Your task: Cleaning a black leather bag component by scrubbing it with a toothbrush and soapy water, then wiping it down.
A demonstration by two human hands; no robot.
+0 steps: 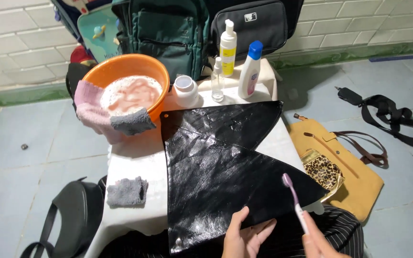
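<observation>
The glossy black leather panel point(221, 172) is pinned flat by the open left hand point(244, 236). A toothbrush point(295, 200) is gripped in the right hand point(319, 243), bristles touching the leather: scrubbing appears underway, and short, light strokes seem called for.

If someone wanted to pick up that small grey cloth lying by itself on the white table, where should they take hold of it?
The small grey cloth lies flat and limp on the white table, left of the black glossy bag. Probably best to pinch it at its middle or near edge from above, coming from the left side, since that side has nothing lying beside the cloth and the fabric has no stiff part to grip.
</observation>
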